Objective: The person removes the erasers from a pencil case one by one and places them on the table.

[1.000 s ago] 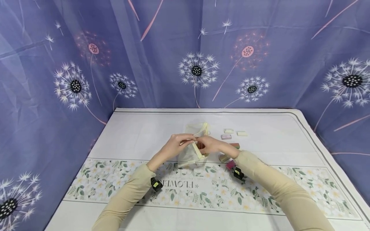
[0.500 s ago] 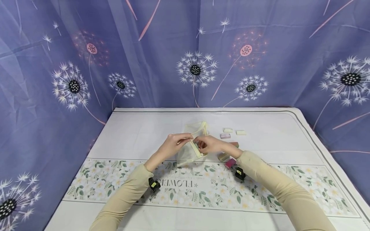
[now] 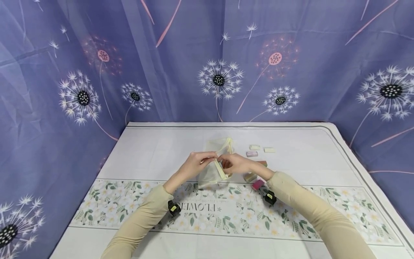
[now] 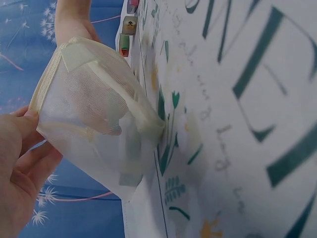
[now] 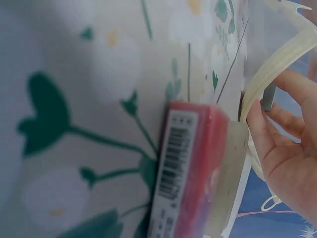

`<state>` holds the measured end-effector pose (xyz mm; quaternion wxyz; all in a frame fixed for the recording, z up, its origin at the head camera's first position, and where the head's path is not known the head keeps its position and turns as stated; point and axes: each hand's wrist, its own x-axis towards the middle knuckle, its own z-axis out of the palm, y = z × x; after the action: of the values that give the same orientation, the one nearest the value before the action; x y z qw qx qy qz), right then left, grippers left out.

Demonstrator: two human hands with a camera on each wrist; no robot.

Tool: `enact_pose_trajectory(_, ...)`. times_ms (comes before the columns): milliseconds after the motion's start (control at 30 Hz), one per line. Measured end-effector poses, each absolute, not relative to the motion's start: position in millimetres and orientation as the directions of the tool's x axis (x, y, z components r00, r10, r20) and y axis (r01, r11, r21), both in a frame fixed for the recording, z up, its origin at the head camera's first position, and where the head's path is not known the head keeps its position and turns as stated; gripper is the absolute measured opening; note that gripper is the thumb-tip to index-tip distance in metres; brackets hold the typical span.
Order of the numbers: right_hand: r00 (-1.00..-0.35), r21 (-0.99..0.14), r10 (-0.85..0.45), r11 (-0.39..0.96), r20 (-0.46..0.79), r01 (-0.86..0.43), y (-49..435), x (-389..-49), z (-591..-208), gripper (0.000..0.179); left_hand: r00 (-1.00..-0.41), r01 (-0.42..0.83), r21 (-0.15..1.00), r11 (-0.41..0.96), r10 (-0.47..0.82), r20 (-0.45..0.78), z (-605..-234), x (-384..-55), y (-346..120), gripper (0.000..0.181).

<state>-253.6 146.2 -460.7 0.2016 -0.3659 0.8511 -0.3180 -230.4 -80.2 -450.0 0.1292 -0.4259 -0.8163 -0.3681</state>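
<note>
A pale yellow mesh pouch [image 3: 209,175] with a cream zip edge stands tilted on the table. My left hand [image 3: 196,163] pinches its rim between thumb and fingers. The fingers of my right hand [image 3: 237,164] reach into the mouth, with the zip edge [image 5: 277,67] across them in the right wrist view. Beside those fingertips shows a small grey-green piece [image 5: 269,96]; whether they grip it is unclear. Through the mesh in the left wrist view, a pale green block [image 4: 131,156] is visible, and the fingers inside are blurred.
Right of the pouch lie a red block with a barcode label [image 3: 258,185], an olive block [image 3: 249,177] and a red-and-green block [image 3: 262,163]. Farther back are a lilac block [image 3: 252,154] and two whitish blocks [image 3: 269,150]. A purple curtain [image 3: 181,72] hangs behind the table.
One second ago a reddish-brown patch showed by my right fingers at the pouch mouth; it is out of sight now. My left hand keeps its pinch on the rim.
</note>
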Motion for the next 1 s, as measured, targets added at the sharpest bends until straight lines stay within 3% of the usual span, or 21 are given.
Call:
enact_pose_trajectory(567, -0.668, -0.689, -0.742, 0.516, -0.062, -0.509, 155.2, -251.2, -459.1, 0.045, -0.619, 0.773, 0.52, 0.363, 0.609, 0.495, -449.5, -227.1, -74.7, 0.021)
enact_pose_trajectory(1000, -0.686, -0.725, -0.725, 0.504, -0.061, -0.469, 160.9, -254.1, -456.8, 0.048, -0.598, 0.793, 0.492, 0.359, 0.613, 0.516, -450.4, -228.9, -74.2, 0.021)
